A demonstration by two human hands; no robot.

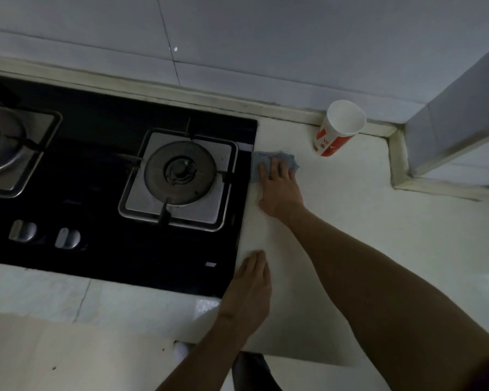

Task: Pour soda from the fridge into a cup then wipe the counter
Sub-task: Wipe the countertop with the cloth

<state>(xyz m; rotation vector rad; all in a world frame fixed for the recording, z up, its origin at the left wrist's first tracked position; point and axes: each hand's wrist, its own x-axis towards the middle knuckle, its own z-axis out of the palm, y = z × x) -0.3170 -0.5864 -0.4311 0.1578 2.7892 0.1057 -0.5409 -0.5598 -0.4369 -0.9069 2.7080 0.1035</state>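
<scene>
My right hand (280,184) presses flat on a blue-grey cloth (268,162) on the white counter (364,221), right beside the black hob's edge. Its fingers lie straight over the cloth. A red and white paper cup (340,128) stands upright at the back of the counter by the wall, to the right of the cloth and apart from it. My left hand (250,289) rests flat on the counter near its front edge, at the hob's front right corner, holding nothing. No soda bottle is in view.
A black glass gas hob (110,153) with two burners and two knobs fills the left. A tiled wall runs along the back, and a tiled column (457,114) juts out at the right. The counter's front edge (308,359) lies just below my left hand.
</scene>
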